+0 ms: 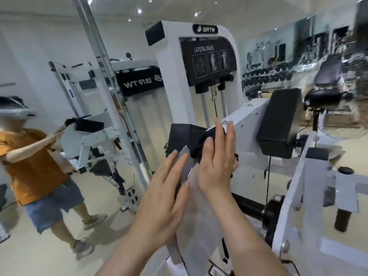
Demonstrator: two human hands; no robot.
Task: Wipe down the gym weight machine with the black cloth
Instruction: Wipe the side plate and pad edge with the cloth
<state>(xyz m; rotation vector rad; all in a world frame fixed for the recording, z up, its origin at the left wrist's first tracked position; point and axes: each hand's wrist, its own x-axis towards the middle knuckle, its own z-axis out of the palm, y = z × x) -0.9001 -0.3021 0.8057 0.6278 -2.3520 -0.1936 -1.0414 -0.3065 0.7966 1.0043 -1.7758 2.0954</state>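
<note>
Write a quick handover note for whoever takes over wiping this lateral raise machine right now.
Right hand: flat, pressing the black cloth onto the machine's white arm, fingers extended.
Left hand: open, resting on the lower edge of the same arm, just below the cloth, holding nothing.
Cloth: bunched over the arm's left end, beside the black pad.
Done: cannot tell how much has been wiped.
Left: likely the rest of the arm, the pad, the tower and the frame.

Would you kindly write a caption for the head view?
Both hands, right and left, press a black cloth against a white lateral raise machine.
</note>
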